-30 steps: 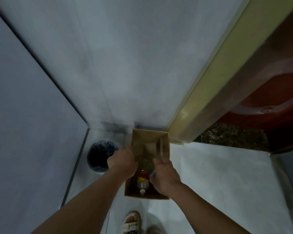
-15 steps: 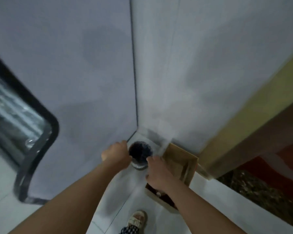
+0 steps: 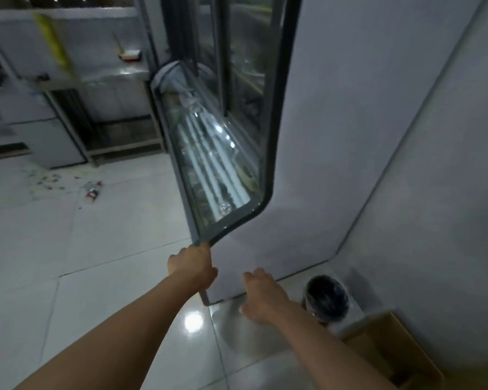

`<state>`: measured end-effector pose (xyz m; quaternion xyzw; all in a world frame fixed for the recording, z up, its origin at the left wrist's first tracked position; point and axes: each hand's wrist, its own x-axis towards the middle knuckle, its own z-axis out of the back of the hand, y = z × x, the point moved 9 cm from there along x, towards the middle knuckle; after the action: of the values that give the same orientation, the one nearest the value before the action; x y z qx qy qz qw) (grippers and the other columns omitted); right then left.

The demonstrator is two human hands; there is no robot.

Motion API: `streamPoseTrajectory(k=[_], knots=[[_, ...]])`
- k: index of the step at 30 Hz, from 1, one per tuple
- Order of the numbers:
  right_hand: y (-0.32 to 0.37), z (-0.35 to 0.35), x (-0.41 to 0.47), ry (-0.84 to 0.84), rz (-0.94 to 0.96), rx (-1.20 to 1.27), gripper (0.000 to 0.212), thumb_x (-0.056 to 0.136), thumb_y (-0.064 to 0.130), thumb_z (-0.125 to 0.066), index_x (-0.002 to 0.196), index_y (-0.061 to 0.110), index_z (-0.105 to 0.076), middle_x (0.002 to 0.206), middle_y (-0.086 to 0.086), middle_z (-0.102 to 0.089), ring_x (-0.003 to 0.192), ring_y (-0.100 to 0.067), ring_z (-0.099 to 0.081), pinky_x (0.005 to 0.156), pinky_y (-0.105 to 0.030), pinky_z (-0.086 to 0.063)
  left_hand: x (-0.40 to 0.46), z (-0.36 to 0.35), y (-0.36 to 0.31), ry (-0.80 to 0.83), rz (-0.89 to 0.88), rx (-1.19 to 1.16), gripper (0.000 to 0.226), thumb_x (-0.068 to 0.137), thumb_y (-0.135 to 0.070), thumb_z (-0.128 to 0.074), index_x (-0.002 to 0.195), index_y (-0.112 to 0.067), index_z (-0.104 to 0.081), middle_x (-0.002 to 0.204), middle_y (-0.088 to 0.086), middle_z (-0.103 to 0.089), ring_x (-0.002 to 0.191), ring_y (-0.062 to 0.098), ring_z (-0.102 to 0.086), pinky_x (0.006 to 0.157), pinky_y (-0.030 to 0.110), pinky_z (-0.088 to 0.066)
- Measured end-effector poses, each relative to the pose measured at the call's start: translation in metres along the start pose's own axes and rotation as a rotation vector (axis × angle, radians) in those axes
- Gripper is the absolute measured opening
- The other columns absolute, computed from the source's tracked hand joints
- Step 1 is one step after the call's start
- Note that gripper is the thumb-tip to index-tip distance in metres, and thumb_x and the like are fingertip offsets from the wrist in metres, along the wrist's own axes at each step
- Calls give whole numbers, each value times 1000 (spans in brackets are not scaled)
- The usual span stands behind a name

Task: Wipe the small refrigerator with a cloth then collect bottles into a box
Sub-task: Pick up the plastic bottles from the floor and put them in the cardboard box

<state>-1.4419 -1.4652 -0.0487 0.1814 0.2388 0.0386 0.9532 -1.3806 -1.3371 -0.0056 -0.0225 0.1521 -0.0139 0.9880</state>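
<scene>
Left hand: the left hand [image 3: 191, 267] curled loosely by the lower corner of the glass-fronted refrigerator [image 3: 226, 153], holding nothing
Right hand: the right hand [image 3: 261, 295] was spread and empty
Bottle: one bottle [image 3: 93, 191] lay on the tiled floor [image 3: 68, 277], well apart
Box: the cardboard box [image 3: 392, 350] stood behind the right arm
Risk: reaching back blind might knock the black-lined bin [image 3: 327, 301] just beside the box
Obstacle: litter surrounded the bottle

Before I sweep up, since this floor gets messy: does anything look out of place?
Yes. A bottle lies on its side on the floor tiles at the far left, with scattered litter beside it.
</scene>
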Motion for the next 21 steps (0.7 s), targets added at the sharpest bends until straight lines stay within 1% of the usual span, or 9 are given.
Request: streamPoseTrajectory(k=[2,4,7,11,14,21], knots=[[42,-5,13,26,54,-38,51,88,22,-61,132,10,-38,134,-13,-36,122,-30,-38,103,-40,-40,-1,9,47,-19,64,-19,50,88,-43,-54,131,-20,-41,125,4,-57,113,24,-55,91,36,-44],[87,-11,28,48,104,-86,56,89,23,-60,137,10,-34,137,-13,-34,124,-29,-37,104,-40,-39,-2,15,96,-28,126,-33,50,89,-43,-52,131,-19,-40,126,5,-55,115,24,-54,93,37,-42],[158,-21,58,80,168,-166,62,89,25,-60,142,10,-31,143,-15,-28,130,-30,-35,106,-41,-38,1,23,178,-38,219,-67,48,90,-43,-50,130,-18,-40,126,5,-54,116,24,-52,92,35,-40],[260,-34,99,104,257,-235,63,91,29,-59,143,11,-30,144,-14,-29,131,-29,-34,106,-40,-38,8,39,294,-50,330,-113,48,90,-41,-50,131,-18,-40,127,4,-53,117,23,-51,91,35,-39],[332,-43,129,114,303,-246,66,92,30,-58,146,11,-25,147,-13,-24,134,-29,-31,108,-39,-36,11,49,378,-54,395,-146,48,90,-41,-49,131,-18,-40,128,4,-52,118,23,-50,91,34,-39],[481,-54,188,119,400,-303,60,92,30,-55,142,10,-30,141,-13,-30,130,-29,-33,105,-38,-37,18,71,540,-57,534,-188,49,90,-43,-49,131,-18,-40,129,3,-51,117,23,-51,92,34,-39]])
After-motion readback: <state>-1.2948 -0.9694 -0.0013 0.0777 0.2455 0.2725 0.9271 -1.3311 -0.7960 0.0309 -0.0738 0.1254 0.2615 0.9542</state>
